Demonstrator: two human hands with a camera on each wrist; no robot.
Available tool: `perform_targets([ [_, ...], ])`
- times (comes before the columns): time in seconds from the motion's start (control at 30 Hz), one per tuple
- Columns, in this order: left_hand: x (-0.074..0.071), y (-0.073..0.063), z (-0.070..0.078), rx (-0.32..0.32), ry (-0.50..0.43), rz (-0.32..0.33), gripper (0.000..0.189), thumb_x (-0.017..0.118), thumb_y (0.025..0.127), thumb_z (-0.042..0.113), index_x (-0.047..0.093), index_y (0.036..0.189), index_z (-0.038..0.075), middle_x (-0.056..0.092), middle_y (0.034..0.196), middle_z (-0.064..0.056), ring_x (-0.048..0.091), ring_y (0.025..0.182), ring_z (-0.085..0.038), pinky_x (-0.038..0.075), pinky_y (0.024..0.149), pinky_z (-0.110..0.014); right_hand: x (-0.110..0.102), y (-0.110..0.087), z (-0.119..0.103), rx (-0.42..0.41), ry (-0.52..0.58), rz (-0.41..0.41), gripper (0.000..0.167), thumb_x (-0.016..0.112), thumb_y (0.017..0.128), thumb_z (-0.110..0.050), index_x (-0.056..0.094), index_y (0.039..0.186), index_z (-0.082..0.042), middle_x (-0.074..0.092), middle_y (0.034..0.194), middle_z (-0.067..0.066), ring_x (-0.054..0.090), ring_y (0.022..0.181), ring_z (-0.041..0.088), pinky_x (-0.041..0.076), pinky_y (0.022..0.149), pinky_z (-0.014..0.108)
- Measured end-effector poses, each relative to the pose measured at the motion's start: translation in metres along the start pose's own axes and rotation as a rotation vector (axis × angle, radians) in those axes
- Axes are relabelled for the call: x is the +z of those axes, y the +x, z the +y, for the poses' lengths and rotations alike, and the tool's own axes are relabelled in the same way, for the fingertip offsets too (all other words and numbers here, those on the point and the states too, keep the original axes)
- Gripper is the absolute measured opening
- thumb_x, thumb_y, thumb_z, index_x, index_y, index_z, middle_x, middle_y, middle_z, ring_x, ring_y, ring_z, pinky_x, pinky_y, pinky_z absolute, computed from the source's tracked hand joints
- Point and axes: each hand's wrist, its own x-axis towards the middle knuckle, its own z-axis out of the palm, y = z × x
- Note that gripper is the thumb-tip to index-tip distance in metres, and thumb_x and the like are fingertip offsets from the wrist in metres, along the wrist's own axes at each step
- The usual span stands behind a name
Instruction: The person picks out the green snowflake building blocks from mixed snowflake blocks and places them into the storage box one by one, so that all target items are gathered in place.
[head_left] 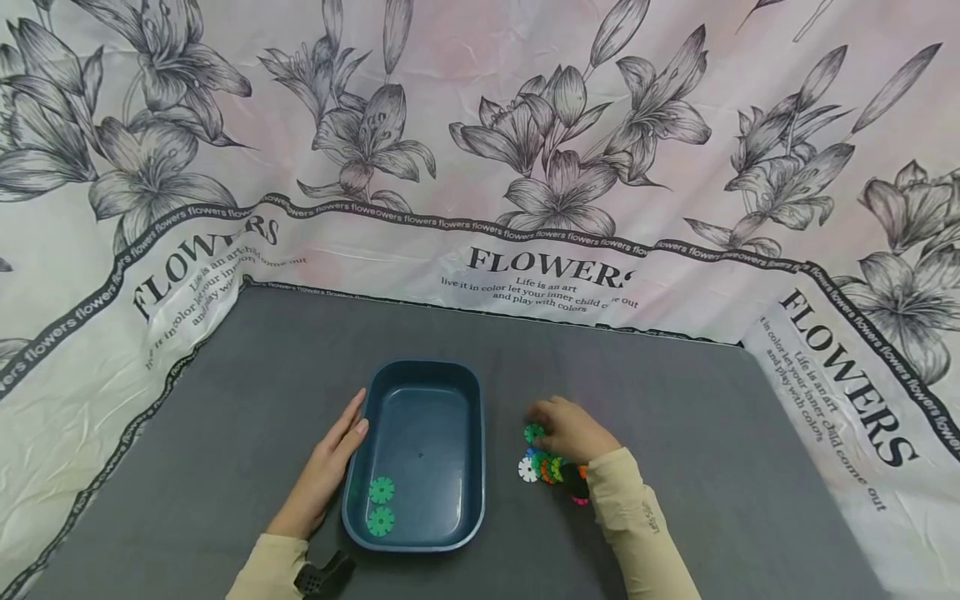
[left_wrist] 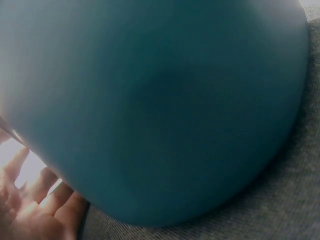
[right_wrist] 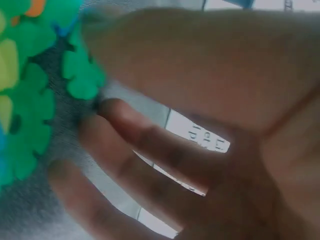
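My left hand (head_left: 327, 464) lies along the left side of a blue plastic tray (head_left: 420, 373), its fingers fairly straight against the wall. In the left wrist view the tray's outer wall (left_wrist: 165, 125) fills most of the picture, with the fingers (left_wrist: 37, 195) at lower left. Two green notched discs (head_left: 381, 490) lie inside the tray, near its front left corner. Right of the tray, my right hand (head_left: 572, 429) pinches another green notched disc (right_wrist: 82, 75) between thumb and fingertips. Just below that hand is a small pile of coloured notched discs (head_left: 546, 467), partly hidden by the wrist.
A grey cloth (head_left: 705, 450) covers the table. Behind it and on both sides hangs a pale sheet (head_left: 360, 250) printed with flowers and lettering. The pile includes a white disc (head_left: 528, 469) at its left edge. A black wrist device (head_left: 325, 573) sits by the left sleeve.
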Motion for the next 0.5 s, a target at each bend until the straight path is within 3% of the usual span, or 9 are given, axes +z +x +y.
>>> perform_targets([
  [0.23,0.0007,-0.0014,-0.0002,-0.031,0.007,0.012,0.066,0.046,0.098,0.050,0.011,0.153,0.041,0.011,0.161,-0.004,0.014,0.147,-0.029,0.012,0.113,-0.063,0.0078,0.0032,0.0054,-0.006,-0.014,0.012,0.024,0.077,0.077,-0.004,0.064,0.097,-0.005,0.054,0.085,0.005,0.049,0.079,0.016,0.045,0.070,0.033],
  [0.5,0.0009,-0.0012,0.0015,-0.045,0.018,0.020,0.062,0.046,0.098,0.052,0.016,0.151,0.044,0.012,0.161,-0.001,0.013,0.147,-0.027,0.012,0.114,-0.061,0.0111,0.0036,0.0049,0.036,0.045,0.013,0.020,0.076,0.079,-0.003,0.059,0.090,-0.006,0.054,0.087,0.004,0.050,0.079,0.016,0.046,0.070,0.034],
])
